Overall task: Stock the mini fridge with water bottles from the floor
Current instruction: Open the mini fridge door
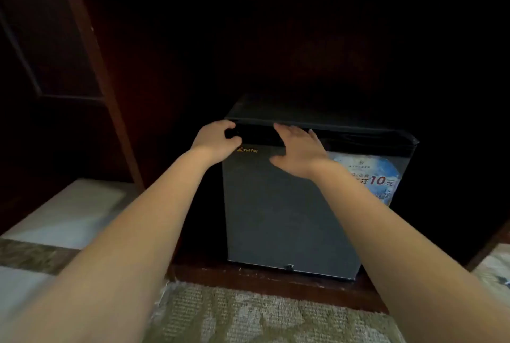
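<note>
Fridge (289, 110): small, dark, upright inside a dark wooden cabinet (105, 94), standing on the cabinet's bottom board (276, 279), just behind the edge of the carpet (248, 315).
Door (289, 210): grey, facing the camera, looks closed against the body; black recessed band across its top edge.
Left hand (218, 139): at the door's top left corner, fingers curled into the black band and thumb below it, clamped on that corner of the door.
Right hand (299, 149): laid flat on the upper part of the door, fingers straight and slightly spread, fingertips reaching the black band, thumb out to the left; pressing, not gripping anything.
Gap between hands: small, both on the door's top edge, not touching each other.
Forearms: bare, stretched forward from the lower corners of the view.
Logo (247, 150): small gold lettering on the door, just beside the left hand's thumb.
Sticker (369, 174): round, pale blue, on the door's upper right, with a red "10"; partly hidden by the right wrist.
Lock (289, 267): small round fitting at the door's bottom edge, detail too dim to tell.
Left side: pale flat surface (69, 213) beside the cabinet post, blurred.
</note>
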A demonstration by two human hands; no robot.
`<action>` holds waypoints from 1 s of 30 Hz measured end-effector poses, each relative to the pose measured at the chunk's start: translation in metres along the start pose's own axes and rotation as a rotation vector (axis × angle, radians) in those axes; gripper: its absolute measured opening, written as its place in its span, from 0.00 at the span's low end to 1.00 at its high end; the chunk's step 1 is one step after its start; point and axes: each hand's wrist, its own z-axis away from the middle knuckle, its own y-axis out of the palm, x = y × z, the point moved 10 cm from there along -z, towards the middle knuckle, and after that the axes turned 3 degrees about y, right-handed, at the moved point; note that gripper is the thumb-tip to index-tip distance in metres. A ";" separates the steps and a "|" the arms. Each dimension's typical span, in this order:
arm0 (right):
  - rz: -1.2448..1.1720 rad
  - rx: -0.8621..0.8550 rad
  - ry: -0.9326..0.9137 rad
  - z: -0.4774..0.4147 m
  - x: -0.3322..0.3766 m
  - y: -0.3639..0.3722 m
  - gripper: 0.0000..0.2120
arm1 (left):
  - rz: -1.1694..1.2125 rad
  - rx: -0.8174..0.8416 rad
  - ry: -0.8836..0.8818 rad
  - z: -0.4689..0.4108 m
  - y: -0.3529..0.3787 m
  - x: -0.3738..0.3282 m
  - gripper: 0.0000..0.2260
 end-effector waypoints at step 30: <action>-0.191 -0.193 0.117 0.183 0.034 0.027 0.44 | -0.377 0.115 0.144 0.164 -0.023 -0.050 0.26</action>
